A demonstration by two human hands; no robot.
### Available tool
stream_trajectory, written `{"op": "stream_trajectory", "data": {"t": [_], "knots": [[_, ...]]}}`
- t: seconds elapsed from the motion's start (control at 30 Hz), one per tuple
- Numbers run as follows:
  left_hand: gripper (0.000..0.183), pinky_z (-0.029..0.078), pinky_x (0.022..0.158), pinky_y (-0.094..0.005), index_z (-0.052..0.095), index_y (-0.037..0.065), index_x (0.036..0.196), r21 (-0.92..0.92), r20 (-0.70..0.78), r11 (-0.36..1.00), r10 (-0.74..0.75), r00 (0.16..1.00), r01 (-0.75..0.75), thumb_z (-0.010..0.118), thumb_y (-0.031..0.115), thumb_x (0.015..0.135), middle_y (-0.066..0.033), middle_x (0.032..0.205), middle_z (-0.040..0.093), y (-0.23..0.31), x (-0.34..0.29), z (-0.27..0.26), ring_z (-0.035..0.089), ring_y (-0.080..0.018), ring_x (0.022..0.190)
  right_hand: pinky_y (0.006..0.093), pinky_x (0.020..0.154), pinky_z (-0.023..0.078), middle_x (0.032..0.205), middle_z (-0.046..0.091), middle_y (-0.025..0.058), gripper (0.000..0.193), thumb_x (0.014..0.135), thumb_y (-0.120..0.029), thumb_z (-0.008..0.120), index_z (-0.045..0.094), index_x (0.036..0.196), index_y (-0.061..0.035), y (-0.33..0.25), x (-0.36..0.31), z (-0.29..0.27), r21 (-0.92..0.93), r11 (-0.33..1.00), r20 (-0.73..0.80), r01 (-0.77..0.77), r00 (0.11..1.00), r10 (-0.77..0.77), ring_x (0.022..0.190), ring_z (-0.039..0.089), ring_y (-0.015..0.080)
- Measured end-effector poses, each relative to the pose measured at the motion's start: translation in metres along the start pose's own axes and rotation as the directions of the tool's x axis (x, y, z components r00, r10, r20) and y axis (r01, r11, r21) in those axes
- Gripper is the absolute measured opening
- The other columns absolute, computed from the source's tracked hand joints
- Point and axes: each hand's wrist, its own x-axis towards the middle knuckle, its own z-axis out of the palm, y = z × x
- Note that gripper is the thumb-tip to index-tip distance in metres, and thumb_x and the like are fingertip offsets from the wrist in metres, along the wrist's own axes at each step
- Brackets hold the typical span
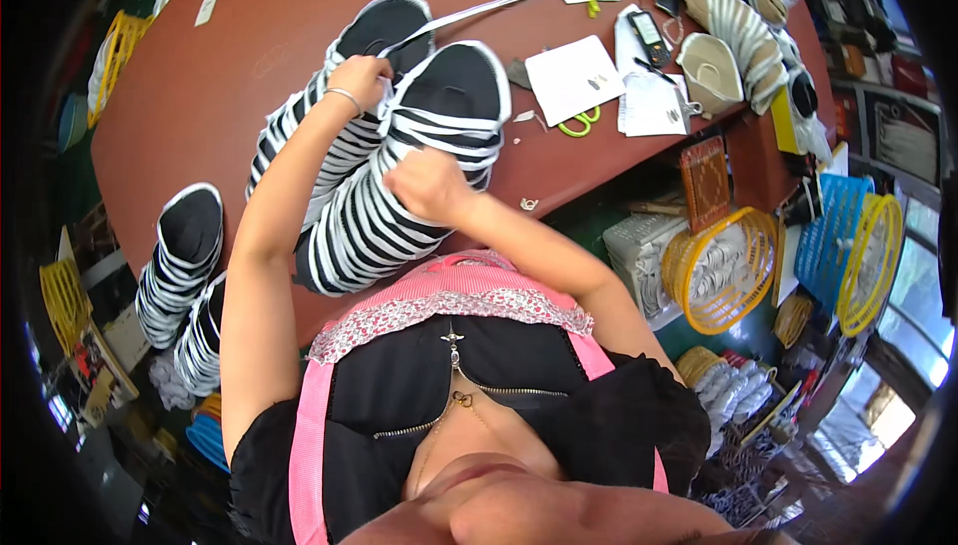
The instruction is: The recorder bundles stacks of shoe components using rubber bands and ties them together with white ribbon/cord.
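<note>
Two stacks of black shoe soles, wrapped round and round with white strap, lie side by side on the brown table. Only one view is here, looking down from the head.

The left hand sits on top of the stacks, in the gap between them. Its fingers are curled tight around the white strap, which runs from the hand up and away across the table. A thin bangle is on that wrist.

The right hand is closed in a fist, pressed on the near side of the right stack. I cannot tell if it holds any strap inside.

Two more wrapped stacks stand to the left of the main stacks, at the table edge. To the right of the main stacks lie white cards and green scissors. Further right is a black calculator, then more pale soles. Below those, past the table edge, a yellow basket and a blue basket lean together.
</note>
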Motion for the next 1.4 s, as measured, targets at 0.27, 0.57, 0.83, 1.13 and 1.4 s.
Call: {"op": "stream_trajectory", "data": {"t": [0.27,0.57,0.83,1.13,1.4], "knots": [[0.026,0.054,0.086,-0.0363,0.071,0.005,0.108,-0.402,0.098,0.913,0.115,0.989,-0.066,0.067,0.004,0.082,-0.0148,0.099,0.074,0.001,0.002,-0.023,0.071,-0.0295,0.091,0.0517,0.094,0.041,0.115,0.056,0.0227,0.044,0.077,0.002,0.061,0.054,0.121,0.0018,0.187,-0.167,-0.096,-0.432,0.438,-0.402,-0.788,0.603,0.689,0.11,0.049,0.0426],[0.014,0.052,0.08,-0.0418,0.069,0.011,0.092,0.248,-0.103,0.963,0.133,0.986,-0.104,0.068,0.008,0.078,-0.0051,0.1,0.068,0.033,-0.033,-0.101,0.063,-0.0267,0.095,0.0449,0.077,0.055,0.092,0.071,0.0229,0.035,0.076,-0.021,0.069,0.069,0.096,0.0072,0.204,-0.125,-0.13,-0.378,0.325,0.438,-0.867,0.142,0.888,0.087,0.071,0.0361],[0.012,0.052,0.083,-0.0392,0.066,0.009,0.094,0.219,-0.24,0.96,0.227,0.944,-0.176,0.066,0.007,0.082,-0.0041,0.1,0.066,0.064,-0.049,-0.117,0.063,-0.0257,0.099,0.0345,0.082,0.052,0.105,0.063,0.0127,0.056,0.085,-0.033,0.076,0.053,0.127,-0.0028,0.052,-0.031,-0.137,-0.012,0.701,0.512,-0.713,0.598,0.617,0.09,0.063,0.0217],[0.015,0.054,0.078,-0.0364,0.072,0.006,0.095,0.077,-0.435,0.986,0.168,0.884,-0.15,0.071,0.004,0.08,-0.0057,0.1,0.065,0.071,-0.072,-0.113,0.066,-0.0255,0.091,0.0502,0.072,0.054,0.091,0.07,0.0239,0.048,0.082,-0.043,0.073,0.06,0.097,0.0016,0.049,0.024,-0.083,-0.092,0.902,0.441,-0.421,0.795,0.416,0.082,0.068,0.0434],[0.012,0.054,0.073,-0.0363,0.073,0.007,0.095,-0.009,-0.589,0.995,0.076,0.805,-0.101,0.071,0.007,0.083,-0.0066,0.088,0.063,0.041,-0.114,-0.104,0.065,-0.0261,0.08,0.0446,0.089,0.049,0.106,0.063,0.0173,0.066,0.072,-0.049,0.082,0.059,0.11,0.0,0.03,0.033,-0.095,-0.353,0.926,0.307,-0.136,0.918,0.252,0.104,0.06,0.0351]]}}
